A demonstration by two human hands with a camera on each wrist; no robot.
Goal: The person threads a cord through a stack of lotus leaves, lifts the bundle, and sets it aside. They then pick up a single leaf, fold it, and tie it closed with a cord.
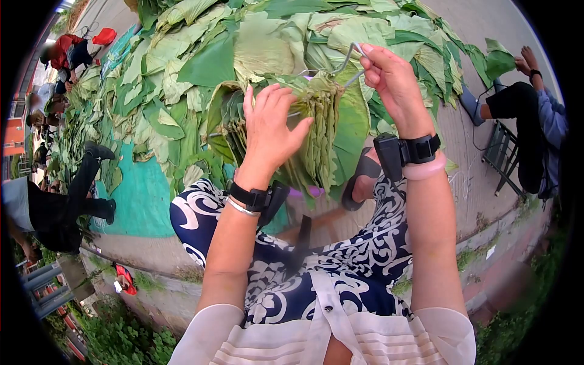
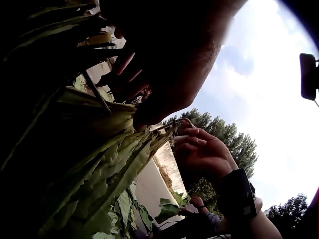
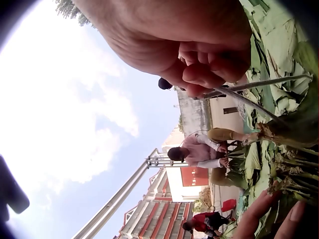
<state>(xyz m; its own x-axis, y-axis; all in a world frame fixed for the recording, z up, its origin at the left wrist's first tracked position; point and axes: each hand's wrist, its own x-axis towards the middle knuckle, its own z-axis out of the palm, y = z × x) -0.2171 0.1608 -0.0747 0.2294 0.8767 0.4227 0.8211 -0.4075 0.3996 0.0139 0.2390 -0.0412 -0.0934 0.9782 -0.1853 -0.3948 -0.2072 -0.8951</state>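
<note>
A bundle of folded green leaves stands upright in front of the knees, its layers packed side by side. A bent grey metal wire runs to its top and shows as two strands in the right wrist view. My right hand pinches the wire's bent end between thumb and fingers, up and to the right of the bundle. My left hand lies against the bundle's left part, fingers extended and thumb spread to the right. In the left wrist view the left hand is dark and partly hides the leaves.
A broad heap of large leaves spreads over the ground beyond the bundle, partly on a green sheet. At the right a seated person holds a leaf. Other people sit or stand at the left. A low kerb runs behind.
</note>
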